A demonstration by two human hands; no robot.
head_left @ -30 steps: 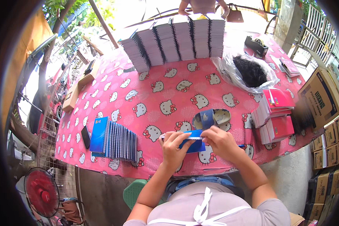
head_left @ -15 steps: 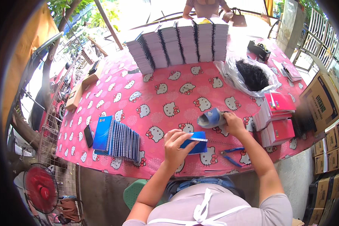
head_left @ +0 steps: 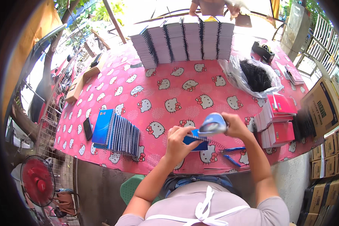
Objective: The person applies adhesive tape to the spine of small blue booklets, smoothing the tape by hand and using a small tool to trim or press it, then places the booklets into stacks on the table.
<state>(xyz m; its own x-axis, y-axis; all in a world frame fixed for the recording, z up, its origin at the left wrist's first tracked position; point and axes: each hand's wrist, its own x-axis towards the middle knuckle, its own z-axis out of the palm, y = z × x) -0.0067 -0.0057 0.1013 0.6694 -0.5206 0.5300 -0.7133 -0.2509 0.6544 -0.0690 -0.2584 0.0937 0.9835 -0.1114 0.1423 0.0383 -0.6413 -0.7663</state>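
Note:
My left hand (head_left: 178, 141) grips a small blue-covered notebook (head_left: 200, 144), fingers on top and thumb at its near side. A thin spiral wire (head_left: 217, 143) trails right from the notebook's edge. In my right hand (head_left: 235, 125) is a rounded blue-and-grey tool (head_left: 213, 124), slightly blurred, held just above the notebook's right end; whether it touches the wire I cannot tell. Blue-handled pliers (head_left: 232, 155) lie on the table beside my right forearm. Over to the left stands a stack of blue spiral notebooks (head_left: 118, 132).
Tall stacks of spiral-bound pages (head_left: 192, 39) line the table's far side. At right are red notebooks (head_left: 278, 133), a plastic bag of black coils (head_left: 252, 77) and a tape dispenser (head_left: 263, 51). A phone (head_left: 87, 129) lies far left. Another person (head_left: 211, 7) is beyond the table.
My right hand has brought the blue-and-grey tool left and turned it, closer to the notebook's edge. My left hand keeps its hold on the notebook. The view has shifted slightly.

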